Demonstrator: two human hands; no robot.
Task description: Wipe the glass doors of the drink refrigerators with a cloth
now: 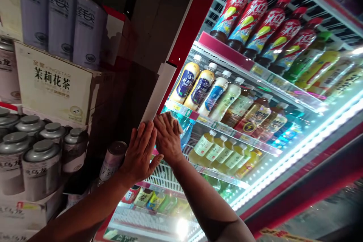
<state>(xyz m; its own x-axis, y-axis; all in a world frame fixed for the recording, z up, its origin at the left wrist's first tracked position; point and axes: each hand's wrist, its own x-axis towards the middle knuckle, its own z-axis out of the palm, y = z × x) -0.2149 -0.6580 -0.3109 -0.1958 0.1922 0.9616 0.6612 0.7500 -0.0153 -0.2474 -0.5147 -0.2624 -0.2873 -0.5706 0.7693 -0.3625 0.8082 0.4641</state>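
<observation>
My left hand (143,151) lies with its fingers stretched out against the long white handle (160,92) on the edge of a glass-doored drinks fridge. Just right of it, my right hand (169,140) presses a crumpled brownish cloth (178,124) to the door beside the handle's lower part. Part of the cloth is hidden beneath the fingers. The red door frame (195,22) slants up and away from both hands. Behind the glass, bottles with blue labels (187,81) stand on a shelf above my right hand.
Red-labelled bottles (234,5) line the upper fridge shelf; pale yellow drinks (202,147) sit lower. On the left are lilac tea tins (89,30), a cream tea box (53,79) and several grey-lidded tins (42,166). One pink tin (113,159) leans near my left wrist.
</observation>
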